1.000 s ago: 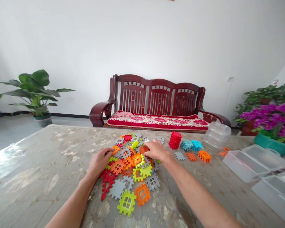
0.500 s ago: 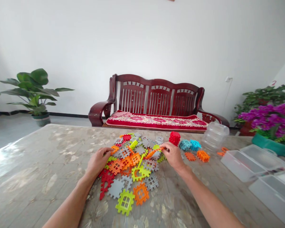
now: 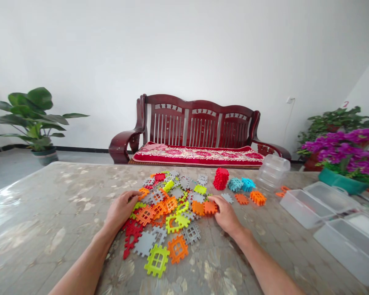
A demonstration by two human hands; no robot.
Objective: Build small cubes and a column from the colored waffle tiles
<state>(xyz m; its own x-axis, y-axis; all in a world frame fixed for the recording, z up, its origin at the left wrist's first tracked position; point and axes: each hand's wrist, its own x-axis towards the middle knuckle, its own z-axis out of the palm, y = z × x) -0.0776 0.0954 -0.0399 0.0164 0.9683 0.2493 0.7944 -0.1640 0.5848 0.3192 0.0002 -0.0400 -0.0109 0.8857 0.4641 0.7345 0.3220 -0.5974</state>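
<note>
A loose heap of notched plastic building tiles lies on the table in orange, grey, lime green and red. My right hand (image 3: 225, 213) pinches an orange building tile (image 3: 210, 207) at the heap's right side, and a second orange tile (image 3: 198, 208) adjoins it on the left. My left hand (image 3: 121, 209) rests at the heap's left edge. Its bent fingers and thumb are slightly apart, close to an orange tile (image 3: 144, 192). Nearer to me lie a lime green window tile (image 3: 157, 261) and an orange window tile (image 3: 177, 248).
Beyond my right hand stand a red tile stack (image 3: 220, 179), teal tiles (image 3: 235, 184), blue tiles (image 3: 248, 184) and an orange stack (image 3: 258, 198). Clear plastic boxes (image 3: 307, 209) and a purple-flowered plant (image 3: 350, 151) occupy the table's right side. A wooden bench (image 3: 203, 127) is behind it.
My right hand has lowered and turned the orange tile, whose flat face now shows beside another orange tile. My left hand stays by the heap's left edge. The camera view has shifted slightly.
</note>
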